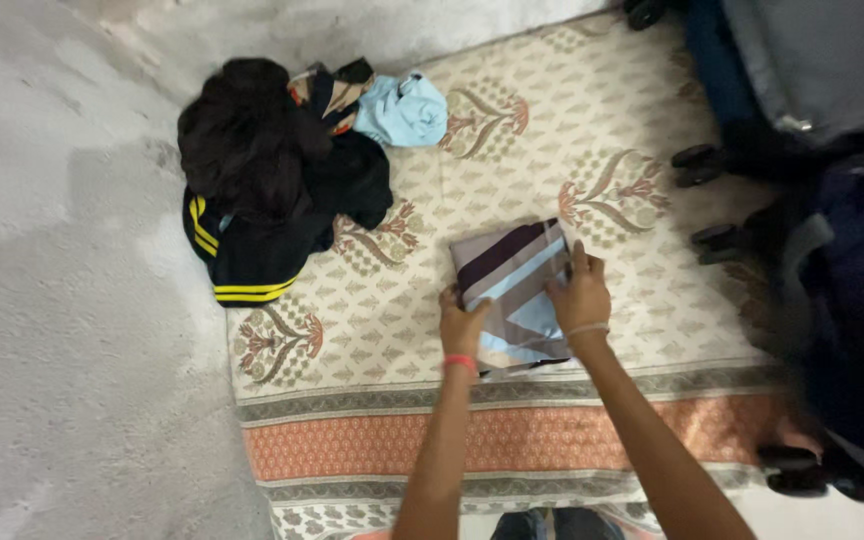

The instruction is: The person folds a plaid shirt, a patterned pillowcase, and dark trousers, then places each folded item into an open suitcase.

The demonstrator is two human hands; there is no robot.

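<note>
On the patterned mat (402, 300), which I am taking as my landmark, everything is lying spread out. At the mat's far left corner, half on the grey floor (62, 330), I am seeing a heap of dark clothes (272, 180), with a yellow-striped black garment (242, 265) at its near side. Just right of the heap, a light blue garment (407, 108) is sitting bunched on the mat. Toward the mat's middle, a folded striped cloth (512, 290) in purple, grey and pale blue is lying flat. I am watching the left hand (460, 325), red band at the wrist, gripping the cloth's left edge with curled fingers. The right hand (580, 295) is pressing down on the cloth's right side, fingers spread flat. Past the mat's right edge, dark wheeled luggage (812, 200) is standing.
</note>
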